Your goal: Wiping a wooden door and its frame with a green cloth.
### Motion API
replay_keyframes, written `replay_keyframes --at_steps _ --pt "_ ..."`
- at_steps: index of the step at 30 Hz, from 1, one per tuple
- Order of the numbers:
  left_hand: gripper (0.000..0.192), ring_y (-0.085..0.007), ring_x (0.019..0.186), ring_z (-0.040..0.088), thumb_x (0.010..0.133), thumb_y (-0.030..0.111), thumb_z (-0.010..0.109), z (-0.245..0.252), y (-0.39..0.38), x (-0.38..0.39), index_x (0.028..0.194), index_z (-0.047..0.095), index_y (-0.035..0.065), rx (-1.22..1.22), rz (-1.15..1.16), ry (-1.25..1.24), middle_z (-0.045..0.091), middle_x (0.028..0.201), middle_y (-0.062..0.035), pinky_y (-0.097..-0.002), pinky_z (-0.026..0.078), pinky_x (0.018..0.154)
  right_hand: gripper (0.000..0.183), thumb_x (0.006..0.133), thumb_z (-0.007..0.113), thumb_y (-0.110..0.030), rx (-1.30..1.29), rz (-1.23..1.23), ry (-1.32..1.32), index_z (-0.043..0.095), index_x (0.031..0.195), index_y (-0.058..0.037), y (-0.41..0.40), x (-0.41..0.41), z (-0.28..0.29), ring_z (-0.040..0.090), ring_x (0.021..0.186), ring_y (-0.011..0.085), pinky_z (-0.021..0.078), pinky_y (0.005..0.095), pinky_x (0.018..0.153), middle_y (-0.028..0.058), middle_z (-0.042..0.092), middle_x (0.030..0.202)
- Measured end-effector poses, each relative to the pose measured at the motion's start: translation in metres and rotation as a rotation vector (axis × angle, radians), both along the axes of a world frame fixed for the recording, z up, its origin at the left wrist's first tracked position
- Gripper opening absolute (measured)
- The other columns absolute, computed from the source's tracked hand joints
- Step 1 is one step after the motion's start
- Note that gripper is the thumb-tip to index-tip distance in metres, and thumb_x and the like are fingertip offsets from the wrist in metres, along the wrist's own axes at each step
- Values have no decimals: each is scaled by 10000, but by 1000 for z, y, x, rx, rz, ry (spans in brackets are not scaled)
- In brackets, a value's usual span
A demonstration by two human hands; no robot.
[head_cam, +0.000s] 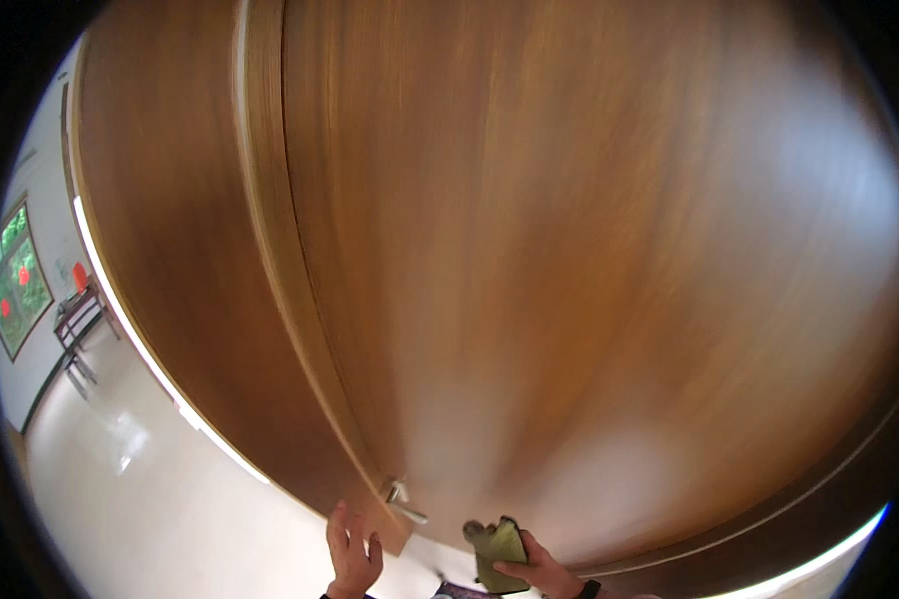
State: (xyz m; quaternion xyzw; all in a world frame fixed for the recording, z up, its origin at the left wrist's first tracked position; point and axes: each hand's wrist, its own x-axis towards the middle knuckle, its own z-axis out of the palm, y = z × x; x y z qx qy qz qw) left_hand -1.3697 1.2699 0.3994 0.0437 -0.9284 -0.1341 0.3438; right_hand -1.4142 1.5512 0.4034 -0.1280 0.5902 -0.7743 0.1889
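A large brown wooden door [494, 262] fills most of the head view, with a metal lever handle [407, 509] low at its left edge. My left hand [355, 550] is at the bottom, just left of and below the handle, fingers apart and holding nothing; whether a fingertip touches the wood behind it cannot be told. To the right, my right hand [541, 567], with a dark band at the wrist, grips a folded olive-green cloth [502, 554] between thumb and fingers. The cloth is in front of the door's lower part, right of the handle.
A wooden panel [187, 247] stands left of the door, past a raised frame strip [270, 262]. Farther left are a pale floor [120, 494], a small dark table [79, 311], a stool [80, 371] and a window [22, 284] in a white wall.
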Motion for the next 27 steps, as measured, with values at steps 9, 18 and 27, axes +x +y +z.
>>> replay_keyframes --at_steps 9,18,27 --pt "526 -223 1122 451 865 150 541 164 50 -29 1321 324 2 1381 -1005 -321 401 1290 -133 -335 412 891 415 928 439 -313 -251 90 -120 406 1239 -40 -30 -28 166 544 1010 193 442 350 877 83 540 1135" --pt "395 -134 953 520 826 84 575 304 80 -43 1161 394 -23 1045 -1019 -117 514 1044 -116 -295 438 799 398 833 611 -146 498 -31 883 434 1175 -45 0 -24 323 479 1037 145 375 286 911 71 535 1071" --pt "374 -126 914 529 862 182 568 446 133 -109 1161 431 2 1138 -1499 -269 522 1027 -65 -271 461 764 548 814 606 -155 -393 -186 564 344 1285 -54 13 -19 421 490 1109 210 401 376 949 81 490 1207"
